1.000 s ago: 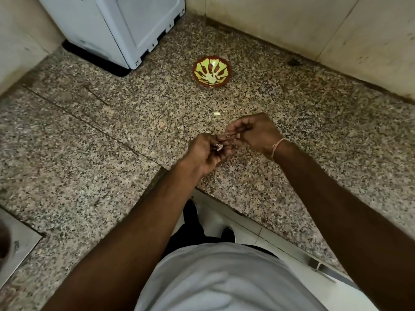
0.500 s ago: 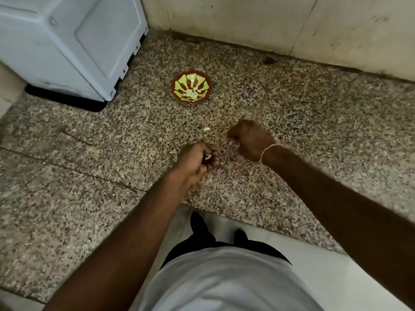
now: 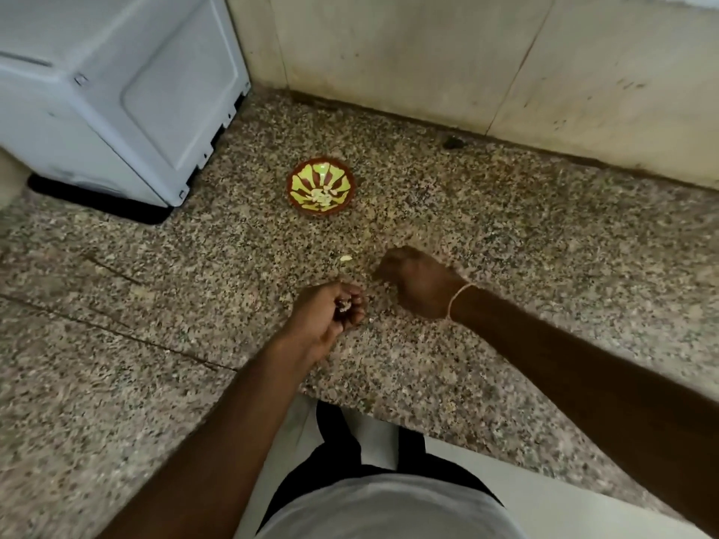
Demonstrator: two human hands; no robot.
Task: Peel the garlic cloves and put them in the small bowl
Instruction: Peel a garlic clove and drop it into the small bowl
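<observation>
The small brown bowl point(image 3: 292, 196) with a yellow-green pattern sits on the speckled granite counter point(image 3: 505, 247) and has a few pale peeled cloves point(image 3: 321, 195) in its middle. Nearer me, my left hand point(image 3: 323, 320) grips a garlic clove point(image 3: 344, 305) with loose skin, its fingers curled round it. My right hand point(image 3: 418, 280) is just to the right, apart from the left. Its knuckles face up and its fingers curl down toward the counter, so anything under them is hidden. A small pale garlic piece point(image 3: 345, 258) lies on the counter between my hands and the bowl.
A white appliance point(image 3: 116, 103) stands at the back left, close to the bowl. A beige tiled wall point(image 3: 428, 64) closes the back. The counter's front edge point(image 3: 389, 416) runs just below my forearms. A dark speck point(image 3: 453, 142) lies by the wall.
My hands were together on the clove. The right hand has pulled away to the right and turned knuckles up. The left keeps hold of the clove. My view has tilted up.
</observation>
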